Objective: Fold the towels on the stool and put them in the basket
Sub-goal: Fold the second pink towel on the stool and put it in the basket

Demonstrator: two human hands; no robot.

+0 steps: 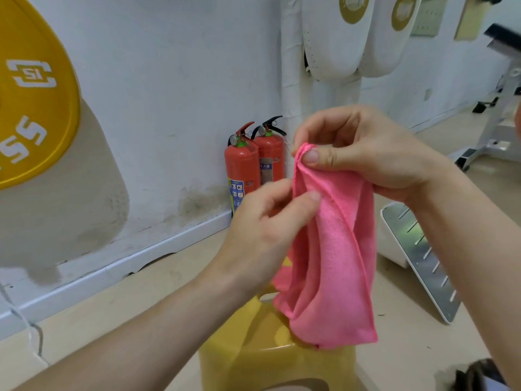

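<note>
Left hand [262, 227], right hand [366, 153] pinch pink towel [335, 263] over yellow stool [253, 348].

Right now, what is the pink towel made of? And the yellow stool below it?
The pink towel looks like soft microfibre cloth: fuzzy matt surface, stitched edge, hanging in limp folds. The yellow stool looks like moulded plastic: smooth, slightly glossy, with soft light reflections.
</note>
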